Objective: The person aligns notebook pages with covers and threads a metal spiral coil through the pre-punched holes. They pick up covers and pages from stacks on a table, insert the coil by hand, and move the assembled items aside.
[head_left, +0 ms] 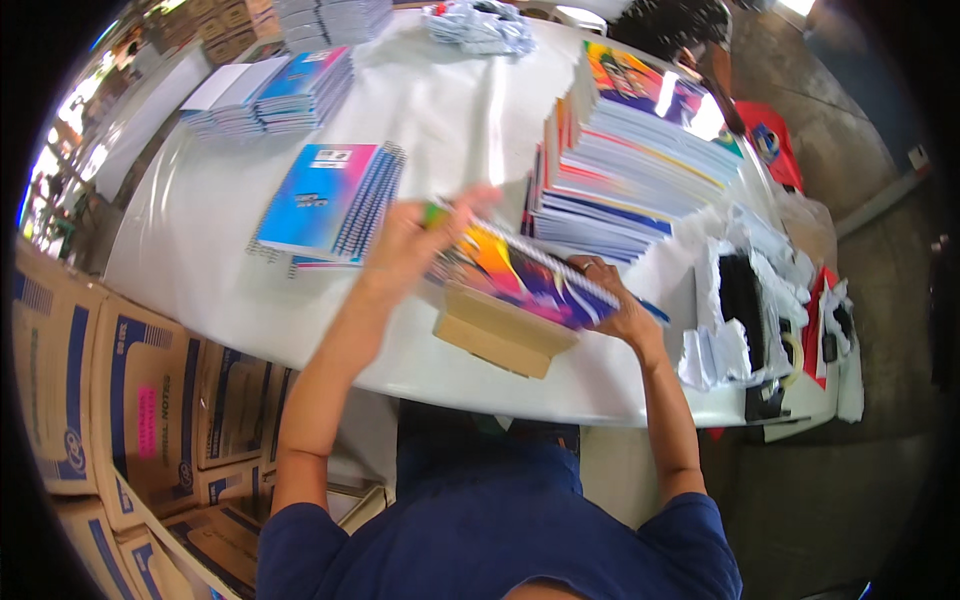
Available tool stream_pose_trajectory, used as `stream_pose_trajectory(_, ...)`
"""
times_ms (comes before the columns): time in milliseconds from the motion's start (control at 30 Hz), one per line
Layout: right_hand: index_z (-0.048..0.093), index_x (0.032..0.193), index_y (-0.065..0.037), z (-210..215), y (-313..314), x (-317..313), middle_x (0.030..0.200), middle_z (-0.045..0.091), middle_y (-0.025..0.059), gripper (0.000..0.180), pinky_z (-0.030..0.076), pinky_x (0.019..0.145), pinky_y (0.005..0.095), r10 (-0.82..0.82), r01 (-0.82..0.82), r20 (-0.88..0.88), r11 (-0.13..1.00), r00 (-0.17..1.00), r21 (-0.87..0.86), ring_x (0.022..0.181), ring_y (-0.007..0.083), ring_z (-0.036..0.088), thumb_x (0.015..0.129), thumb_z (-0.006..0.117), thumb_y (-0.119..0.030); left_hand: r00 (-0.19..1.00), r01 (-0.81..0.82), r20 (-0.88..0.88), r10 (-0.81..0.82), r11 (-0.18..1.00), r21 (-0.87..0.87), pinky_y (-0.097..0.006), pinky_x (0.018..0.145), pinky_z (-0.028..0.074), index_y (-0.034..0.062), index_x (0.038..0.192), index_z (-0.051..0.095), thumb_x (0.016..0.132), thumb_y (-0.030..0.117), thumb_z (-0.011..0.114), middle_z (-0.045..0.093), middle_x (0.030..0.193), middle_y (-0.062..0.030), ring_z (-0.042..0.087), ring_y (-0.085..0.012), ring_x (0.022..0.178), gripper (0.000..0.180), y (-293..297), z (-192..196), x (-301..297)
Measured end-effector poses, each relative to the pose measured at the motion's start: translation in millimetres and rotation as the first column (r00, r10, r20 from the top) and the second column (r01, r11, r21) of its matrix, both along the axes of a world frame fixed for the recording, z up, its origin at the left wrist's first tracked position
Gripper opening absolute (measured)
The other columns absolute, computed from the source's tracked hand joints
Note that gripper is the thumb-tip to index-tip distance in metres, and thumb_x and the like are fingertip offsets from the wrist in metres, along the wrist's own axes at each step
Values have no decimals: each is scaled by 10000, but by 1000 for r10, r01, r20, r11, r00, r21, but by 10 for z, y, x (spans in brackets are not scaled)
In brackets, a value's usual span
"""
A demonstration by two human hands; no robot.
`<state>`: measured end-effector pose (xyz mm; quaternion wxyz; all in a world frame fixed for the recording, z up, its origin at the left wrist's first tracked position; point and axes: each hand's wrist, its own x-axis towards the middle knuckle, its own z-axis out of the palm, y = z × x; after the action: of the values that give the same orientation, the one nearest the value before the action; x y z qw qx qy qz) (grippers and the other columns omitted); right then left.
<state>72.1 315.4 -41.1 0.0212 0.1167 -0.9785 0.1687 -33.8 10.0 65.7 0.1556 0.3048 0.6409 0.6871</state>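
Several spiral notebooks (pixel 535 267), with orange, yellow and purple covers, are tilted above a small open cardboard box (pixel 503 335). My right hand (pixel 618 303) is closed around their right end. At their left end is my left hand (pixel 425 240), smeared by motion; it appears to grip the upper corner, where a bit of green shows. The box's inside is mostly hidden by the notebooks. A stack of blue and pink spiral notebooks (pixel 320 200) lies just left of my left hand. Behind my right hand rises a tall pile of colourful notebooks (pixel 630 165).
More notebook stacks (pixel 305 85) stand at the far left of the white table (pixel 440 120). Crumpled plastic (pixel 480 27) lies at the back. A torn white box (pixel 715 330) and a tape roll (pixel 793 358) sit at right. Cartons (pixel 155 400) fill the lower left. Another person (pixel 680 25) is far right.
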Motion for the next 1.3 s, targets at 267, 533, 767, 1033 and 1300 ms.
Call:
stream_pose_trajectory(267,462,1403,-116,-214,281,956,1299,477,254,643,324,1034,514,-507,572,-291,792,812,216,1257,405,413,853,680,-366,929,-129,-353,109,991,-35,-419,1041,416,-34,1262,586,872,261,670,590,1310,-140,542,-283,1236,496,-443,514,629)
stream_pose_trajectory(533,587,1156,-77,337,-356,1087,1059,551,193,315,436,832,447,-598,550,-74,773,798,-318,956,328,551,872,629,-209,523,-517,-851,-44,777,-358,-525,1059,332,55,1368,500,804,215,715,502,1404,-124,443,-412,1290,624,401,-396,1104)
stream_pose_trajectory(767,592,1237,-90,613,-1063,1275,1089,539,160,420,449,814,397,-329,216,-237,889,914,-403,942,299,562,847,667,-227,443,-601,-895,-57,722,-343,-523,1037,352,69,1372,499,765,91,727,508,1403,-113,441,-407,1293,649,492,-429,1084)
stream_pose_trajectory(1033,609,1211,-91,651,-1004,1242,1100,507,138,447,426,828,399,-321,256,-303,938,898,-234,977,267,537,804,718,-240,420,-629,-907,-34,709,-318,-520,1017,369,87,1371,506,793,97,698,540,1374,-102,470,-411,1263,609,518,-428,1077)
stream_pose_trajectory(1300,611,1169,-33,838,-821,1058,912,603,158,295,479,693,370,-15,300,398,682,917,-667,758,272,598,921,614,-193,423,-592,-903,-74,731,-338,-517,1017,368,113,1374,509,804,87,675,542,1381,-54,485,-382,1260,594,371,-388,1021)
